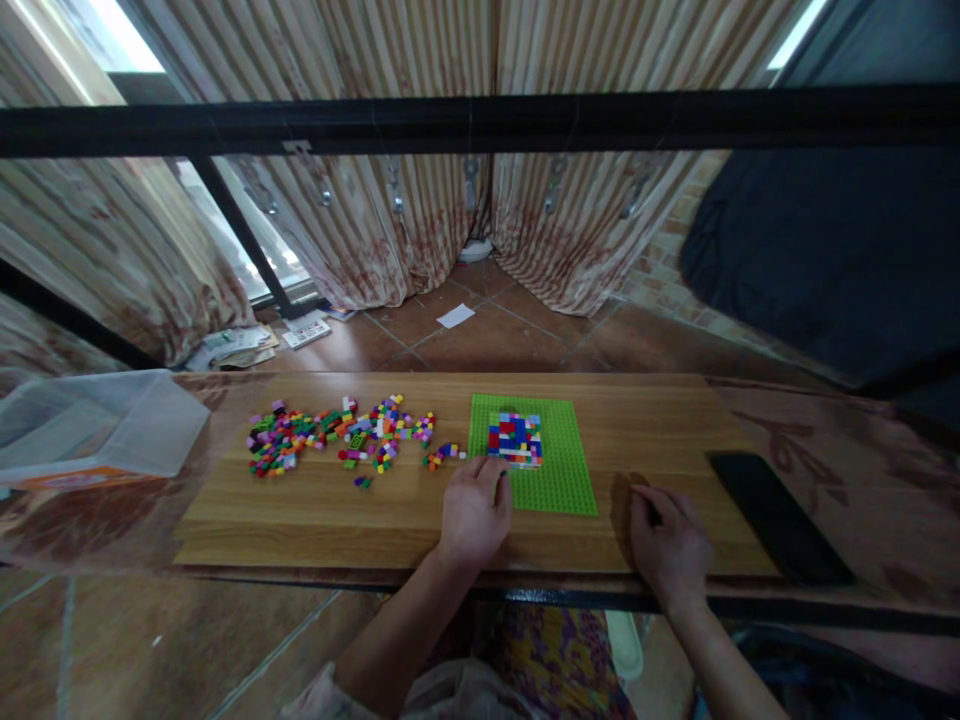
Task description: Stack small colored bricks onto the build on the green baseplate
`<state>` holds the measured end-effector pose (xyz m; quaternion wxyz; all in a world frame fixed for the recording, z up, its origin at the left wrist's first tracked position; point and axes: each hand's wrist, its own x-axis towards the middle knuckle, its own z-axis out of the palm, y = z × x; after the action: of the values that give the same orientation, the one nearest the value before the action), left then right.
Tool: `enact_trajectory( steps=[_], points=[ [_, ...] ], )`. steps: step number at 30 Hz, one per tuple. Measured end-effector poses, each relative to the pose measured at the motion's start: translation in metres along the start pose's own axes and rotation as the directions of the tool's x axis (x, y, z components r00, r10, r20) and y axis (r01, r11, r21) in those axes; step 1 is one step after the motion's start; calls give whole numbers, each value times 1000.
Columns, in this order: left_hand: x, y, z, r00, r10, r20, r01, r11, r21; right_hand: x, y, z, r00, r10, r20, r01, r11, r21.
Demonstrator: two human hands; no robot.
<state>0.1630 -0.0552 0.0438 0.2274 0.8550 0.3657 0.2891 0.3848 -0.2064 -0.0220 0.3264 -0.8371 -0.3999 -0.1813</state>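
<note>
A bright green studded baseplate (pixel 574 480) lies on the wooden board, bearing a square patch of small coloured toy bricks (pixel 516 438), mostly blue, red and white. My left hand (pixel 474 508) is over the plate's near-left edge, its fingertips pinched at the near side of the brick patch. Whatever sits between those fingertips is too small to make out. To the right of the plate, my right hand (pixel 670 545) rests on the board with its fingers curled in, and no brick shows in it. Loose toy bricks (pixel 382 428) spread out left of the plate.
A clear plastic bin (pixel 97 425) stands at the far left. A dark flat slab (pixel 780 515) lies at the board's right end. Behind the wooden board (pixel 600 390) runs a black metal bar (pixel 480 122) in front of striped curtains (pixel 420 220).
</note>
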Motion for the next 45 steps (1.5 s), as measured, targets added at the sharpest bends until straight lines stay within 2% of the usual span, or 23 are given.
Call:
enact_trajectory(
  steps=[5,14,23,29,39,45],
  points=[
    [19,1,-5,1000,12,-19,-11,1000,21,0,-1,0,1000,11,4,-11,1000,-5],
    [41,0,3,998,8,-61,-7,1000,18,1,-2,-1,1000,18,21,-18,1000,-14],
    [47,2,7,999,-32,-18,34,993,114,-1,0,1,998,49,34,-48,998,-32],
    [49,1,9,998,-57,-36,59,996,73,0,0,0,999,32,25,-31,1000,-2],
    [43,0,4,998,56,-2,-55,986,156,0,-1,-1,1000,16,12,-15,1000,-25],
    [39,-4,4,982,184,36,-188,954,234,0,-2,-1,999,34,20,-33,999,-43]
  ],
)
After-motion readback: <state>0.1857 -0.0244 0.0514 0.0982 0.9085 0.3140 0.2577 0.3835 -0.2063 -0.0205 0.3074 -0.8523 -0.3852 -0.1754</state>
